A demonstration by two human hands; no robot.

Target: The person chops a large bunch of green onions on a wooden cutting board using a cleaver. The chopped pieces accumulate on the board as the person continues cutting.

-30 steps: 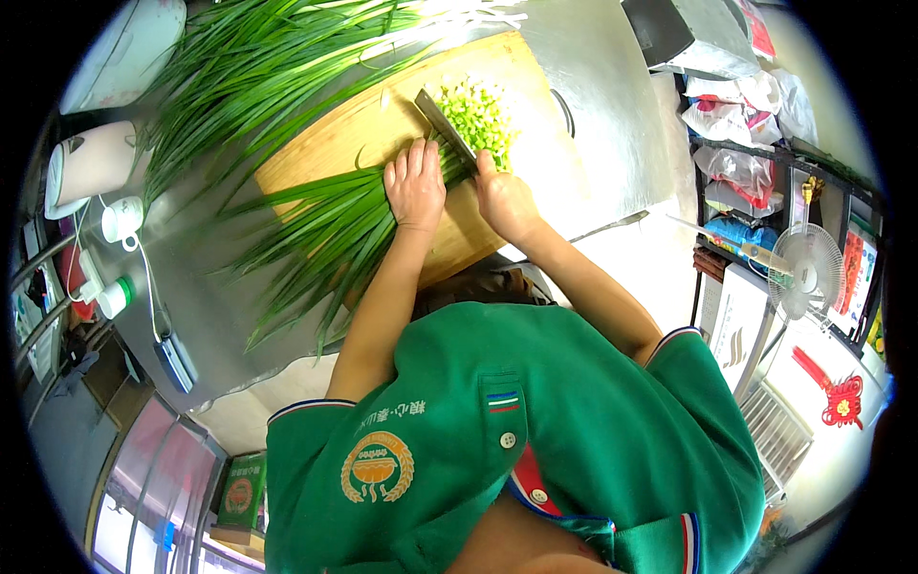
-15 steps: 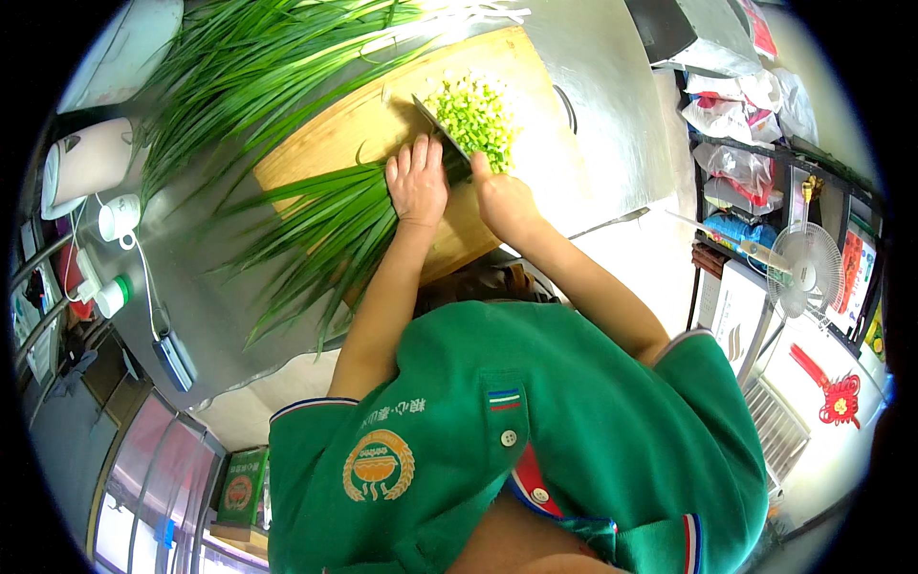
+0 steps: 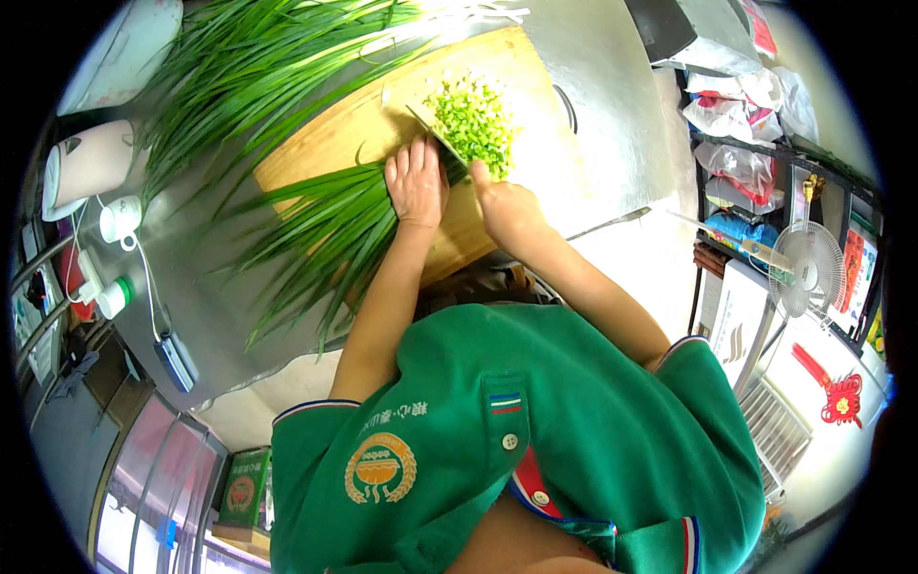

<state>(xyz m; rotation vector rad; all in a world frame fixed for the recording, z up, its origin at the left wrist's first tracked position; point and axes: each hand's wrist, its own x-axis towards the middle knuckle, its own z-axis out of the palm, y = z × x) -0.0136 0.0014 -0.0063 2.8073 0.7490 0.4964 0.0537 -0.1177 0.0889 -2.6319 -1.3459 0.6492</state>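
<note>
chopping seemed underway: the left hand [image 3: 417, 188] held green stalks [image 3: 330, 218] down on the near left of the cutting board [image 3: 320, 153], the right hand [image 3: 509, 212] gripped the knife [image 3: 442, 141] beside chopped bits [image 3: 476, 120] farther right, and another slice likely called for easing leftward.

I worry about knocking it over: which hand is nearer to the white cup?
Left. The left hand rests on the green onions, to the right of the white cup; the right hand, holding the knife, is farther right.
</note>
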